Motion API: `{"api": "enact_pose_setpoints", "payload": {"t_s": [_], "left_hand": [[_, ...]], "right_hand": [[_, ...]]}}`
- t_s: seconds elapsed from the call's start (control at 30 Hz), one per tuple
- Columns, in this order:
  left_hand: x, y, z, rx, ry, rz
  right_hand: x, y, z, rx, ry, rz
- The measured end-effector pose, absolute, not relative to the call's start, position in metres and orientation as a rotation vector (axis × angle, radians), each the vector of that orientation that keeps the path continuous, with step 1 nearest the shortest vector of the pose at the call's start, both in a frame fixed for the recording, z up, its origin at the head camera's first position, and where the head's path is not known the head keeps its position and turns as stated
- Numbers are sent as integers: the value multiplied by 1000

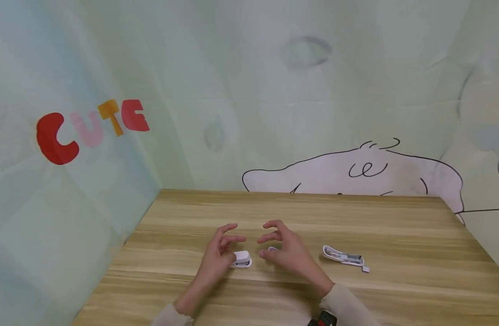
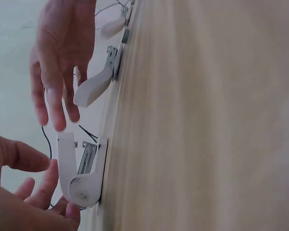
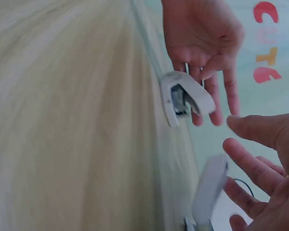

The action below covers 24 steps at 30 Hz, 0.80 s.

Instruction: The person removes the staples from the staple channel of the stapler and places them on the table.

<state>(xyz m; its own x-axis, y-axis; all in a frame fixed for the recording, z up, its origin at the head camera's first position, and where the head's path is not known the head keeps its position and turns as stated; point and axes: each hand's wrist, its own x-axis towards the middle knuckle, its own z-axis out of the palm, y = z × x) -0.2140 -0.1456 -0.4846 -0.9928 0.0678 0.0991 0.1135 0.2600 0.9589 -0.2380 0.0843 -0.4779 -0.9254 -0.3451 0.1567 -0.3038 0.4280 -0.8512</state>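
A white stapler (image 1: 242, 259) lies on the wooden table beside my left hand (image 1: 220, 254). In the left wrist view this stapler (image 2: 84, 180) has its top arm raised, and my left fingertips are close behind it; I cannot tell if they touch. My right hand (image 1: 288, 253) hovers with fingers spread above a second white stapler (image 1: 273, 248), mostly hidden by it in the head view. That second stapler (image 3: 210, 190) appears tilted open near the right fingers in the right wrist view. Neither hand grips anything.
A third stapler (image 1: 343, 256) lies opened on the table to the right, with a small pale block (image 1: 365, 269) at its end. A printed cloth (image 1: 192, 113) hangs behind and left of the table (image 1: 396, 290). The right wrist wears a dark band (image 1: 323, 318).
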Motion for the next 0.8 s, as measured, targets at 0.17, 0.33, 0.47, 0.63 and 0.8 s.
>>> {"api": "enact_pose_setpoints", "payload": {"t_s": [0.17,0.33,0.47,0.63,0.8], "left_hand": [[-206,-151,-489,-194,-2499,-1937],[-206,-155,-493,-231,-2576,-1907],[-206,-155,-495,-201,-2589,-1910],[-207,-156,-496,-175,-2583,-1921],[-209,-160,-495,-202,-2586,-1880]], "right_hand": [[-238,65,-487,-674,2714,-1416],[-238,54,-495,-695,2765,-1378],[-237,49,-500,-689,2815,-1346],[-236,46,-503,-685,2859,-1310],[-237,46,-503,-666,2852,-1313]]}}
